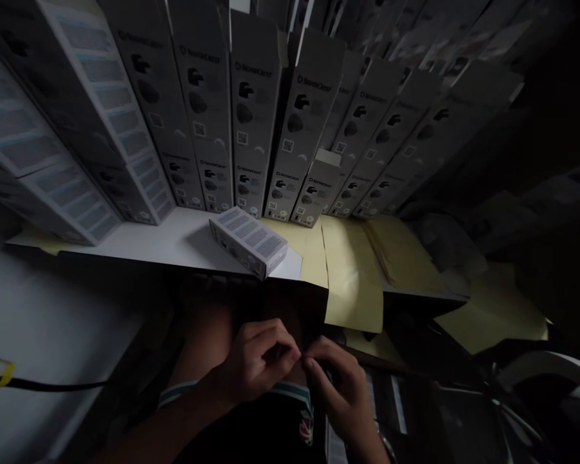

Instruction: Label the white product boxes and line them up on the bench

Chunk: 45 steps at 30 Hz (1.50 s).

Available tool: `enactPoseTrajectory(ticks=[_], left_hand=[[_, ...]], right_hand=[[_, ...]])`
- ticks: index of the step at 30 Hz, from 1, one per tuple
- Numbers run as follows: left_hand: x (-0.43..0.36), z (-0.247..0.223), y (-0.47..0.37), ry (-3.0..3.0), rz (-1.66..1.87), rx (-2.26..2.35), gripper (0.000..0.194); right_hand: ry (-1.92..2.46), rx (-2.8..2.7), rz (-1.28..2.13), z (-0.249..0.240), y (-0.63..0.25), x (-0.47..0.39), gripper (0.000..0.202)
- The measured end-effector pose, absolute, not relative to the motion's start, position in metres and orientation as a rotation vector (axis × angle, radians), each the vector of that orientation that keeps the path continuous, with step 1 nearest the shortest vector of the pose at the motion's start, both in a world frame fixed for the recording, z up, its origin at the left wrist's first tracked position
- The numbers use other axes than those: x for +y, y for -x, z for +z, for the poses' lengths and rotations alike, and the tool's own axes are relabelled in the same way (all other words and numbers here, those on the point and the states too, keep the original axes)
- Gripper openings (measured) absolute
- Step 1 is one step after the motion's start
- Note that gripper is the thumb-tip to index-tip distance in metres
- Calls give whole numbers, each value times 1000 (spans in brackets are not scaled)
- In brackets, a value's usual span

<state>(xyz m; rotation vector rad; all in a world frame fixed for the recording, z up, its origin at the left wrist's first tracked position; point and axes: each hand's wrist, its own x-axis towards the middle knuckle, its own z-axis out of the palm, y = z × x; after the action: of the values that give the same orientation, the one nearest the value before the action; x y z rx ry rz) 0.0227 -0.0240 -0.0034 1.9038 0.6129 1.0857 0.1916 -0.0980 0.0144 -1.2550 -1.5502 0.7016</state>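
Both hands are low in the middle of the head view, in front of the table edge and above the lap. My left hand [265, 357] is closed, its thumb and index fingertip pinched together; anything between them is too small to make out. Close beside it, my right hand [336, 380] has its thumb and fingers curled together, the tips nearly touching the left fingertips. What it pinches, if anything, cannot be seen. A small printed box [249, 238] lies on its side on the white table [174, 241], beyond the hands.
Rows of tall grey boxes [254, 109] stand across the back of the table. Yellow paper sheets [352, 277] cover its right part, one hanging over the front edge. A black cable [53, 386] with a yellow tie runs at the lower left. Clear plastic wrapping [452, 248] lies at the right.
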Motion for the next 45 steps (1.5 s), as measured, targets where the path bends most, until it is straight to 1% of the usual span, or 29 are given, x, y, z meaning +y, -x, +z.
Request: enactPoseTrajectory(ticks=[2,5,6,9,10,12,14,17,19,20,22,24,25,28,34,45], left_hand=[[-21,2,-22,-1979,1075,584,22],[-12,7,-17,-2013,1165,511,25],[-7,8,-15,-2018,1247,505,31],[14,11,-12,-2074,1550,571,62],[21,12,-12,-2104,1622,580,69],[35,13,-13,-2136,1676,585,75],[46,16,-13,-2101,1709,650,74],[60,19,-14,-2134,1767,925,72],[70,19,-14,-2289,1669,1115,74],[75,18,-14,-2368,1583,1177,71],[83,14,-13,-2448,1464,1234,54],[89,9,-13,-2458,1442,1242,36],[91,7,-13,-2454,1453,1239,31],[94,3,-13,-2443,1502,1208,31],[96,-1,-17,-2406,1595,1203,28],[96,-2,-16,-2385,1576,1198,30]], right_hand=[[1233,-1497,701,10,-188,-96,15],[1176,-1538,725,11,-194,-94,13],[1155,-1565,727,13,-197,-93,12],[1102,-1652,644,24,-202,-83,9],[1079,-1684,594,29,-203,-78,9],[1025,-1734,482,40,-205,-65,10],[991,-1749,375,50,-209,-51,12],[1037,-1720,178,60,-215,-31,12],[1071,-1755,37,64,-218,-15,11],[1067,-1796,-39,66,-219,-6,10],[1030,-1904,-188,68,-219,13,8],[991,-2005,-336,69,-218,31,8],[968,-2049,-400,69,-218,39,8],[891,-2142,-535,67,-214,57,10],[772,-2289,-601,65,-208,72,15],[715,-2450,-640,73,-207,74,8]])
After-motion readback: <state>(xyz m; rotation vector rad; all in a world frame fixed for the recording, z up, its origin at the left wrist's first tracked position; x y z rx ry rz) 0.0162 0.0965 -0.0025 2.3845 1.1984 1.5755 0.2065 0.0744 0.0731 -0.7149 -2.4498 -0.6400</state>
